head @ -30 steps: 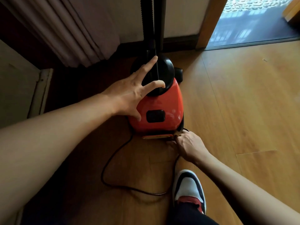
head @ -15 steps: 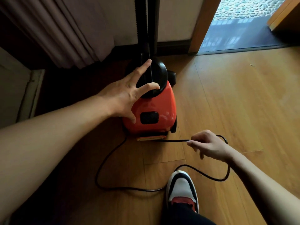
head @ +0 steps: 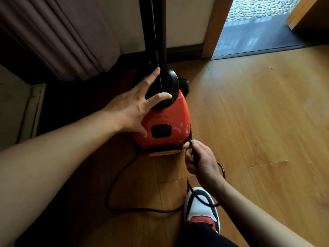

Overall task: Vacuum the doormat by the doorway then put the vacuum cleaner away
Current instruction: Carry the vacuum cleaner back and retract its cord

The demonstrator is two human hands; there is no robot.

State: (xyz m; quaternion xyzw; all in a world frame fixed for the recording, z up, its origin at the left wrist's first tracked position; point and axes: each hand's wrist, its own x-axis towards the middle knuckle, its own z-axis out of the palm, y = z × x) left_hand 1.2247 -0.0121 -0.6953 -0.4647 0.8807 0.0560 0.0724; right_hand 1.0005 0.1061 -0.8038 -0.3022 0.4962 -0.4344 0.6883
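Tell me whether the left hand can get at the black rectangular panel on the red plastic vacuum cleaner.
Probably yes. The left hand lies spread over the red plastic vacuum cleaner, its thumb ending just beside the black rectangular panel, with nothing between them.

The single camera rides on my head, facing forward and steeply down at the wooden floor (head: 258,122). It sits close: my forearms (head: 53,166) reach in from the lower corners, the vacuum cleaner (head: 170,111) lies mid-frame, my shoe (head: 199,211) at the bottom edge, the doorway (head: 252,36) top right.
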